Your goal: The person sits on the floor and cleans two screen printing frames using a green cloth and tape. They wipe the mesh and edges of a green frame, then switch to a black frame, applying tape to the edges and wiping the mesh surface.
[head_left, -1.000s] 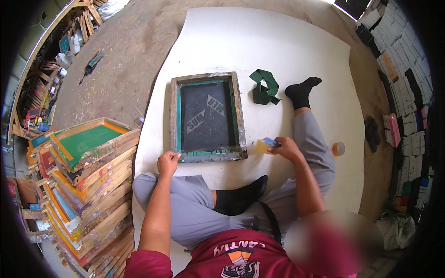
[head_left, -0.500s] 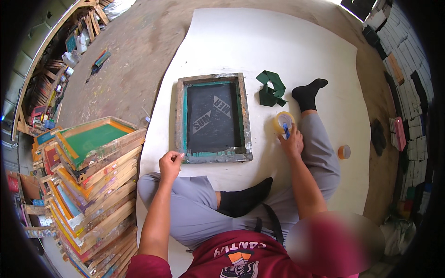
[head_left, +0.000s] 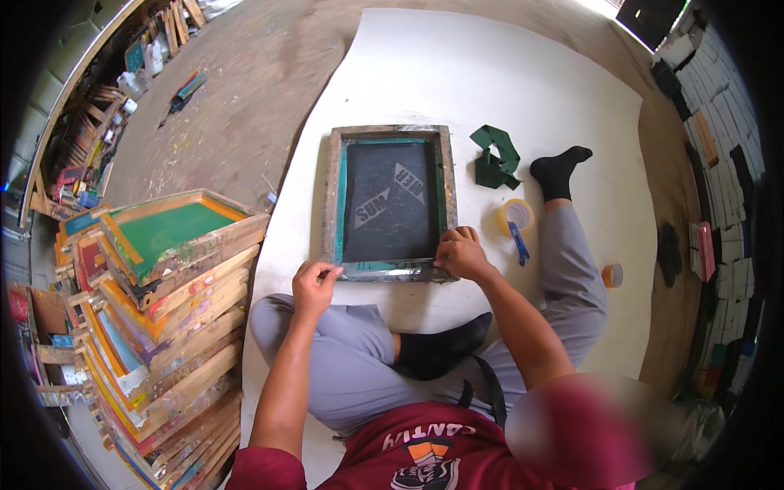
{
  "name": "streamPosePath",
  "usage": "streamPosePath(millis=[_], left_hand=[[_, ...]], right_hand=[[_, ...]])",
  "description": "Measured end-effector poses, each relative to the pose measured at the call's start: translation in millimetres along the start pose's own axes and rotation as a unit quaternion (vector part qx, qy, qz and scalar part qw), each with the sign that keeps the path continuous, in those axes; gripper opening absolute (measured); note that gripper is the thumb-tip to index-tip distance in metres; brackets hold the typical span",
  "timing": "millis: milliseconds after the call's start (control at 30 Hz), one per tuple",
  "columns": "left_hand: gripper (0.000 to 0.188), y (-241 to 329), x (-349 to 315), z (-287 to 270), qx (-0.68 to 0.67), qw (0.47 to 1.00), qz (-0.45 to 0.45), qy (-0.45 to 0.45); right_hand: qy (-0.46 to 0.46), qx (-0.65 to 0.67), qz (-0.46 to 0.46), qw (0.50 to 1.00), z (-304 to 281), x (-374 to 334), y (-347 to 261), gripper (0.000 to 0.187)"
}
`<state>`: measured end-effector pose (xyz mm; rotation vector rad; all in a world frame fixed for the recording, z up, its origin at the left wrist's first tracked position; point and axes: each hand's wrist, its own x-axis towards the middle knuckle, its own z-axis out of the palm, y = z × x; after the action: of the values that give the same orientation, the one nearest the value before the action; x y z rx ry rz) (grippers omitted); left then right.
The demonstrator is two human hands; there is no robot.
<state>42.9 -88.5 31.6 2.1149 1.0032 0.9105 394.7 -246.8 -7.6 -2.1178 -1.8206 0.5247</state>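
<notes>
The left hand [head_left: 315, 286] pinches fingertips together at the frame's [head_left: 332, 196] near-left corner. The right hand [head_left: 464, 253], grip unclear, touches its near-right corner.

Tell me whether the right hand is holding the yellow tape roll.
No, the yellow tape roll lies on the white sheet, while the right hand is at a corner of the wooden frame.

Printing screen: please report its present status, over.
Left hand at near left corner, right hand on near right. Printing screen flat on white sheet. Tape roll, blue cutter to its right, apart.
</notes>
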Motion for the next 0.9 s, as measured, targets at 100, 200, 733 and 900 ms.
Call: streamPosePath(millis=[100,200,733,900], left_hand=[[0.015,3,4,-3,-0.052,0.994,-0.098,-0.008],[0.016,-3,14,-7,-0.031,0.992,-0.121,-0.020],[0.021,-37,25,11,-0.108,0.964,-0.227,-0.091],[0.023,-34,27,17,-0.111,0.960,-0.238,-0.094]], right_hand=[[0.025,0.110,0.003,0.994,-7,-4,2,0.012],[-0.003,0.307,0.080,0.948,-17,-2,1,0.011],[-0.005,0.352,0.236,0.906,-18,-25,-1,0.023],[0.039,0.434,0.214,0.874,6,-33,22,0.023]])
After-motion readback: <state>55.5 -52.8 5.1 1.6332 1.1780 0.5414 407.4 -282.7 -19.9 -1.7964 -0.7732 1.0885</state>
